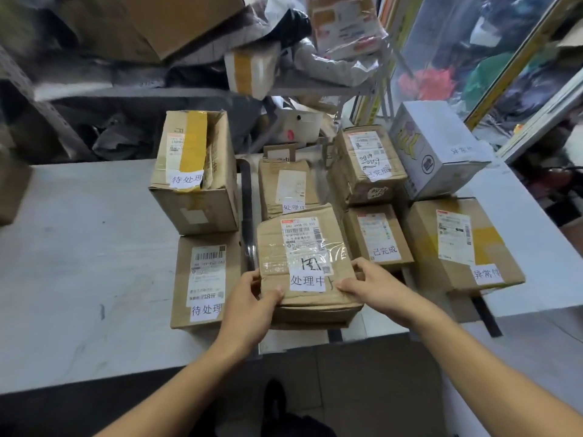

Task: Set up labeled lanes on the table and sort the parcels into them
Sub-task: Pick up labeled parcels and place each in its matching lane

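Parcel Sorting: Second-Lane Parcel Held at Both Near Corners

Parcels are lying in four front-to-back rows on the pale table [79, 247], each carrying a handwritten white slip.

1. Left hand [252, 298]: the fingers are curling round the near left corner of the front carton marked 处理中 [303, 266], thumb on the top face, fingers wrapping the side edge.
2. Right hand [369, 285]: it is gripping the near right corner of the same carton, thumb lying across the top face near the slip, fingers bending over the right edge.
3. Held carton: it is sitting at the near end of the second row from the left, tilting slightly, its near edge close to the table's front edge. Whether it is resting fully on the surface cannot be told.
4. Second row, behind: a flatter brown parcel [287, 187] with a matching slip is lying just beyond the held carton.
5. Left row: a tall carton with yellow tape [195, 171] is standing at the back and a flat carton with a barcode label [205, 279] is lying in front; both are carrying slips reading 待处理.
6. Black strip [247, 209]: it is running front to back between the left row and the second row.
7. Third row: two brown cartons marked 已完成, rear [366, 165] and front [378, 238], are lying one behind the other.
8. Right row: a white printed box [438, 146] is standing behind a brown carton with yellow tape [460, 247].

Shelving [189, 96] loaded with further packages is standing behind the table.
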`<act>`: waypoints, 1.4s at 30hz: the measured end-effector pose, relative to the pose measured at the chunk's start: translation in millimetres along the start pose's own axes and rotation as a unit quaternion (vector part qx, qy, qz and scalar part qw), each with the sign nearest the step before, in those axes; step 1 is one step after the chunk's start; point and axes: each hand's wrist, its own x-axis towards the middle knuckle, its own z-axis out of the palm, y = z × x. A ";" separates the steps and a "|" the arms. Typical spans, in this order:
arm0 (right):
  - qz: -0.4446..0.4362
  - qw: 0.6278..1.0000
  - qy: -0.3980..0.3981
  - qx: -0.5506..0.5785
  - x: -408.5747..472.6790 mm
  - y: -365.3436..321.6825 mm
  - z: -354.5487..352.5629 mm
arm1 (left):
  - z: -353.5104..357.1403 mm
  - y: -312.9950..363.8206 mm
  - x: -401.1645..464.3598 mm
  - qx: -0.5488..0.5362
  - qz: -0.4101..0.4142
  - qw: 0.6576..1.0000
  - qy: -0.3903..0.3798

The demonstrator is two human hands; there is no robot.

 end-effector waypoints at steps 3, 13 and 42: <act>0.012 0.999 -0.002 -0.041 5.6 2.4 4.5 | 2.6 -6.9 2.6 0.023 -0.009 1.000 0.005; 0.032 0.971 0.056 -0.229 20.5 -3.0 19.2 | 11.2 -10.8 18.9 0.162 -0.027 0.986 0.010; -0.113 0.866 0.153 -0.463 28.4 -36.3 49.8 | 0.2 -21.1 38.5 0.329 0.166 0.928 0.054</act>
